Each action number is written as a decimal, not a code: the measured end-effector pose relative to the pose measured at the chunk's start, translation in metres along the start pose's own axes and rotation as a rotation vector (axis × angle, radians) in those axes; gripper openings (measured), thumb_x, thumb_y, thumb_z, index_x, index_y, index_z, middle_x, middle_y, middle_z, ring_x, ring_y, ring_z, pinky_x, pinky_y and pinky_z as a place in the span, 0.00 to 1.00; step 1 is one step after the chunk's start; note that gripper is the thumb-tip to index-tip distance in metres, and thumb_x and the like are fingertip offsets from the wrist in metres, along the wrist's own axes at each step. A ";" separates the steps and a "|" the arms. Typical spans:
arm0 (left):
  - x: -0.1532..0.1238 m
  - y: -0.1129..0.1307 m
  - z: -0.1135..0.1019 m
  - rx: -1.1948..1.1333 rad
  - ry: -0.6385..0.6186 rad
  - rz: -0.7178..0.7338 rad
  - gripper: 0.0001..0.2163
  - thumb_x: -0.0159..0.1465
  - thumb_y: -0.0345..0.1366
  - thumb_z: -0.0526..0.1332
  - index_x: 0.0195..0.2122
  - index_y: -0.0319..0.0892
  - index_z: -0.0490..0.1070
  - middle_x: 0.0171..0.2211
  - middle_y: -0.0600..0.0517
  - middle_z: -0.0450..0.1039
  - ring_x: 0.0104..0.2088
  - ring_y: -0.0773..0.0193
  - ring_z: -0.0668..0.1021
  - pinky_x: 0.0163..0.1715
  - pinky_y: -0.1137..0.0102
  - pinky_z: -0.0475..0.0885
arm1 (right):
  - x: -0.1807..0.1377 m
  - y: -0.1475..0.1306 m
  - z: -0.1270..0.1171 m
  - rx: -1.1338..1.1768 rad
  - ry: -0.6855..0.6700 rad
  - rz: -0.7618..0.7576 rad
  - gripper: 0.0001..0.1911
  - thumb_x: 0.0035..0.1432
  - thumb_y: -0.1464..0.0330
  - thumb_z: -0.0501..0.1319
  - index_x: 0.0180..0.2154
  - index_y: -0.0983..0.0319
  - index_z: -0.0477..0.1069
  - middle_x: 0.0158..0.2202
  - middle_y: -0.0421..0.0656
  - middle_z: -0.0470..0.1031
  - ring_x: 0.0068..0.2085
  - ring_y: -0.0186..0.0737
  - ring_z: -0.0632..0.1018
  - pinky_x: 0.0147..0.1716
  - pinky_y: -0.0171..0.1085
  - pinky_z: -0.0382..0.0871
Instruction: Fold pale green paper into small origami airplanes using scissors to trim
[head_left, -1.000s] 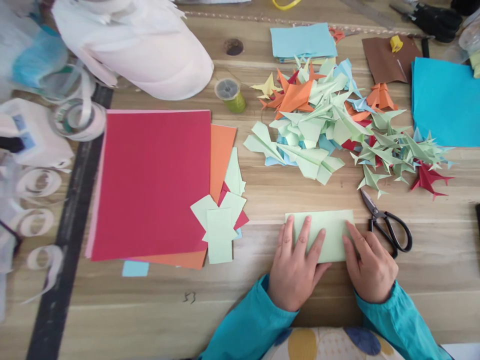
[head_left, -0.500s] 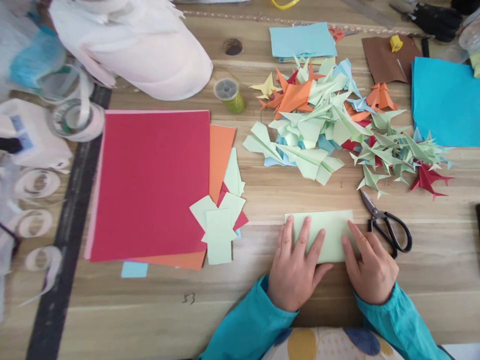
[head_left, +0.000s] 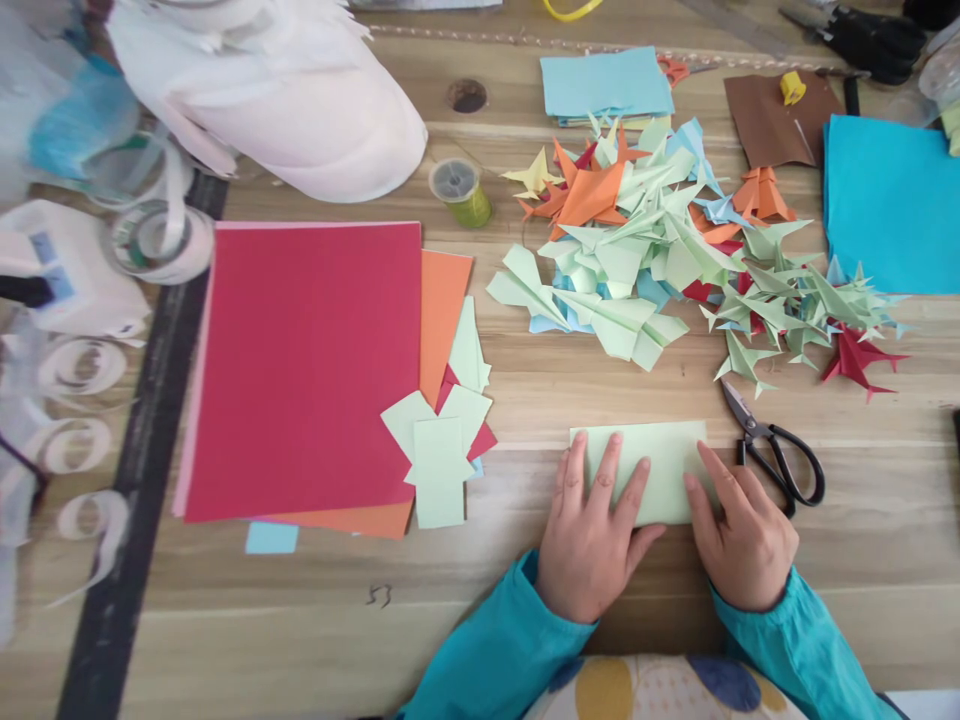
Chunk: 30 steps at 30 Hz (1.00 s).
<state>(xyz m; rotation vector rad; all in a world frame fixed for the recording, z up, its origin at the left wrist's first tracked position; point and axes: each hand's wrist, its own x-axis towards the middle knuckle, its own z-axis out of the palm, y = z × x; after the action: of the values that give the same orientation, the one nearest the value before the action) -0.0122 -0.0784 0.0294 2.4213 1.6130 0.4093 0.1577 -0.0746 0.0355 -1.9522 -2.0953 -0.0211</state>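
A pale green rectangular sheet of paper (head_left: 667,465) lies flat on the wooden table in front of me, its long side running left to right. My left hand (head_left: 596,535) rests on its left part with fingers spread and the thumb stretched toward the near edge. On the right end lie the index finger and thumb of my right hand (head_left: 746,535), extended and apart, the other fingers curled loosely. Neither hand grips the sheet. Close to my right hand are black-handled scissors (head_left: 772,440), with blades pointing away and partly parted handles.
Folded paper planes (head_left: 637,240) are heaped beyond the sheet. To the left lie a large red sheet stack (head_left: 307,370) and small pale green pieces (head_left: 439,475). A thread spool (head_left: 459,192), blue paper (head_left: 892,205), brown paper (head_left: 780,115) and tape rolls (head_left: 161,240) surround the work area.
Both hands and the pale green sheet stay practically in place. Only a very slight shift of the view shows, most at the left side.
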 end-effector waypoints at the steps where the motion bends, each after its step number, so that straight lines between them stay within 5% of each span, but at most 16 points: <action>1: 0.000 0.000 0.000 0.000 0.001 -0.002 0.27 0.58 0.50 0.57 0.56 0.43 0.63 0.60 0.40 0.56 0.63 0.34 0.49 0.53 0.43 0.60 | 0.000 0.000 0.000 -0.001 -0.005 0.004 0.19 0.58 0.63 0.57 0.50 0.60 0.70 0.27 0.40 0.73 0.25 0.30 0.72 0.23 0.30 0.59; 30: -0.001 0.001 0.000 -0.005 -0.021 -0.008 0.27 0.59 0.51 0.56 0.57 0.44 0.62 0.61 0.40 0.54 0.63 0.34 0.48 0.53 0.43 0.60 | 0.002 -0.002 0.001 -0.140 0.013 -0.019 0.19 0.58 0.60 0.58 0.49 0.60 0.72 0.27 0.39 0.73 0.23 0.28 0.70 0.21 0.32 0.55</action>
<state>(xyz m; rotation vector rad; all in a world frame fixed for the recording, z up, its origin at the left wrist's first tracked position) -0.0117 -0.0793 0.0296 2.4069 1.6107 0.3848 0.1557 -0.0726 0.0348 -2.0045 -2.1567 -0.1893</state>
